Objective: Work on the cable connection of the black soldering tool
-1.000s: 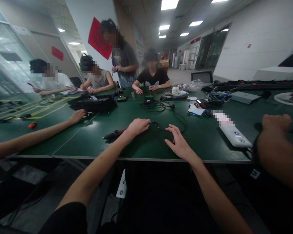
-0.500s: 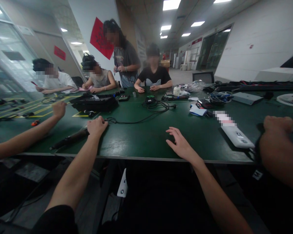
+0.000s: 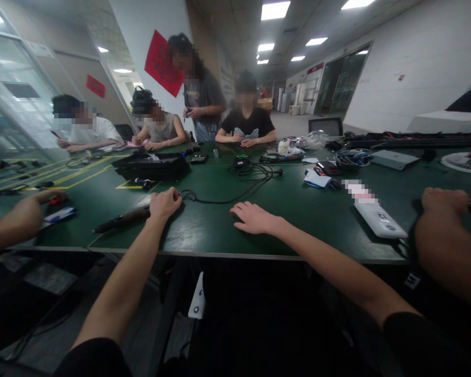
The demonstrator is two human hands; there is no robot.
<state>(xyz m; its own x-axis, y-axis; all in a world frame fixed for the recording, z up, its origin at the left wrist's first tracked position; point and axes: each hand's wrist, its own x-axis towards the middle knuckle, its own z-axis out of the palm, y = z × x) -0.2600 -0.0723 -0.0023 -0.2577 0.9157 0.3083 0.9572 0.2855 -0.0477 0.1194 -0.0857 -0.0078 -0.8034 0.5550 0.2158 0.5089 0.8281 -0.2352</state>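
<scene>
Right hand (image 3: 253,217) has moved left, toward left hand (image 3: 165,203), since the earlier frame. Right: mostly open, palm down, fingers slightly spread, nothing held, at table (image 3: 208,235). Left: curled closed around the right end of dark handheld tool (image 3: 121,220), which lies near edge, left of centre. Black cable (image 3: 223,202) runs right from left hand to far-side coil. Black tray (image 3: 151,167) beyond, far left.
</scene>
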